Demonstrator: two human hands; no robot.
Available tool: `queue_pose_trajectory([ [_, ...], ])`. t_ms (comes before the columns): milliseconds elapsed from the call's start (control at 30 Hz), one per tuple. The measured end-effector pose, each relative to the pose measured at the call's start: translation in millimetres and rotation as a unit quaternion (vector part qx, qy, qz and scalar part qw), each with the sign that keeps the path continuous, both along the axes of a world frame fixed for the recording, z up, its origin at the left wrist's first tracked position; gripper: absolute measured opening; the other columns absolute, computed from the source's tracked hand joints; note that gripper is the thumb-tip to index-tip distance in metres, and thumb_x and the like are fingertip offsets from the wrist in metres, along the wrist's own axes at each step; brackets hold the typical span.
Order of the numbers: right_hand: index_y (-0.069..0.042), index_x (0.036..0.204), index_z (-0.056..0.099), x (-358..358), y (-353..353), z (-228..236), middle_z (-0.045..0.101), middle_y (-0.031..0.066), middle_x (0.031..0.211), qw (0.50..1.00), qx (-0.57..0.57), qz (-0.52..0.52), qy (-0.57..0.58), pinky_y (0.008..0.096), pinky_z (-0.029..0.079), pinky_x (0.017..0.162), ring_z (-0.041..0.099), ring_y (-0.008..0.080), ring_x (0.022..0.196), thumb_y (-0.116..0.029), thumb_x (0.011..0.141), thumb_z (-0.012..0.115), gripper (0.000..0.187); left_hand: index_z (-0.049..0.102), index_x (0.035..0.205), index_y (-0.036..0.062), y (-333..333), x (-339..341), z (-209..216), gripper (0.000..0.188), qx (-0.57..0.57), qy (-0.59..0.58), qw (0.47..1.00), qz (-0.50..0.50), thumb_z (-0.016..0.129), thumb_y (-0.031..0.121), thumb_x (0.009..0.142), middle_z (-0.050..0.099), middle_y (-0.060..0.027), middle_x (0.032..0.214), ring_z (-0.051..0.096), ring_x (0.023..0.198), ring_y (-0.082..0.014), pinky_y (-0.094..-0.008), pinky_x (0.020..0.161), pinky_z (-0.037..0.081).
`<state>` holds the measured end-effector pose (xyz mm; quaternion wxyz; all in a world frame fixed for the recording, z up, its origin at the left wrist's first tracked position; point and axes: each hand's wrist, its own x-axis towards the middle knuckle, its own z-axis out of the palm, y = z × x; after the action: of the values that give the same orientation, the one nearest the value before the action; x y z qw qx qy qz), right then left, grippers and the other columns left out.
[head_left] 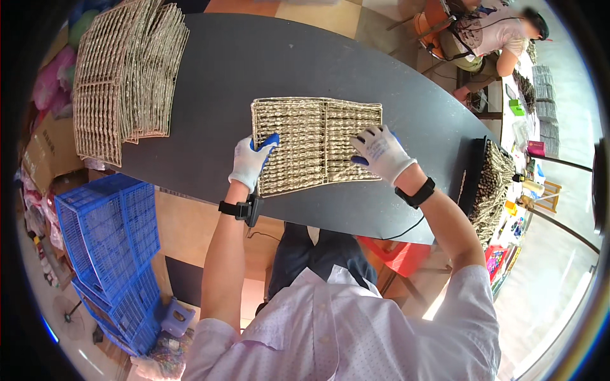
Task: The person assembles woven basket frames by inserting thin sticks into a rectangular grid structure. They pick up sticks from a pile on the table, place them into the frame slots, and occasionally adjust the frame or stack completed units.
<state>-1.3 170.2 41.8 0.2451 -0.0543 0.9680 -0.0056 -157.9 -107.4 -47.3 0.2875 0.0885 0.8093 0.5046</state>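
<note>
A rectangular metal rack point(292, 146) lies on the dark table in front of me, filled with rows of twisted, bead-like rods of a dull gold-grey colour. A crossbar divides it right of its middle. White gloves with blue palms cover both hands. My left hand point(250, 160) is closed on the rack's left edge, its blue thumb over the rods. Over the right part rests my right hand point(382, 153), fingers spread and thumb apart, touching the rods. Near that thumb, one thin rod point(343, 173) lies slanted across the others. What is under the right palm is hidden.
A tall stack of similar racks point(130, 76) stands at the table's left end. At the right edge, a black tray point(476, 184) holds many loose rods point(494, 184). Blue crates point(108, 235) stand lower left, a red stool point(400, 254) lower right. Another person point(492, 38) sits far right.
</note>
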Motion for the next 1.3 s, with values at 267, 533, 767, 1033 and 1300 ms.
queue_pose_trajectory([
  [267,-0.009,0.150,0.015,-5.2,-0.3,-34.2,0.014,0.0201,0.155,0.998,0.021,0.051,-0.029,0.0483,0.014,0.116,0.012,0.0373,0.144,-0.065,0.071,0.067,0.110,0.064,0.107,-0.0034,0.6,0.6,16.2,0.026,-0.022,-0.008,1.000,-0.002,0.067,0.010,0.085,0.069,-0.0073,0.091,0.061,0.074,-0.0103,-0.0275,0.070,0.052],
  [533,-0.010,0.151,0.011,-15.1,9.5,-55.0,0.012,0.0245,0.154,0.999,-0.025,-0.011,-0.034,0.0484,0.018,0.116,0.015,0.0403,0.142,-0.062,0.063,0.076,0.121,0.066,0.104,-0.0020,6.9,18.1,67.6,0.033,-0.050,0.019,0.999,-0.004,0.073,0.018,0.079,0.070,-0.0121,0.090,0.065,0.077,-0.0200,-0.0326,0.076,0.051],
  [767,-0.008,0.150,0.017,-24.3,7.9,-52.4,0.017,0.0255,0.153,0.999,-0.014,-0.019,-0.024,0.0489,0.025,0.112,0.019,0.0403,0.141,-0.059,0.062,0.078,0.119,0.067,0.102,-0.0021,11.4,20.0,75.2,0.030,-0.064,0.097,0.993,-0.026,0.073,0.017,0.079,0.071,-0.0108,0.087,0.066,0.074,-0.0162,-0.0307,0.072,0.050],
  [1033,-0.008,0.150,0.019,-23.6,16.6,-66.3,0.020,0.0210,0.153,1.000,-0.019,-0.018,0.005,0.0504,0.025,0.111,0.019,0.0373,0.141,-0.058,0.065,0.077,0.114,0.066,0.102,-0.0031,15.7,21.8,85.9,0.029,-0.031,0.059,0.998,-0.010,0.072,0.016,0.081,0.071,-0.0094,0.087,0.063,0.072,-0.0118,-0.0280,0.069,0.050],
  [1300,-0.010,0.150,0.020,-30.1,6.9,-54.7,0.021,0.0187,0.153,0.999,0.042,0.000,-0.030,0.0514,0.021,0.113,0.020,0.0354,0.142,-0.060,0.067,0.075,0.111,0.067,0.100,-0.0022,20.1,37.3,101.7,0.031,-0.116,0.161,0.979,-0.039,0.074,0.020,0.079,0.071,-0.0121,0.087,0.066,0.074,-0.0199,-0.0320,0.073,0.050],
])
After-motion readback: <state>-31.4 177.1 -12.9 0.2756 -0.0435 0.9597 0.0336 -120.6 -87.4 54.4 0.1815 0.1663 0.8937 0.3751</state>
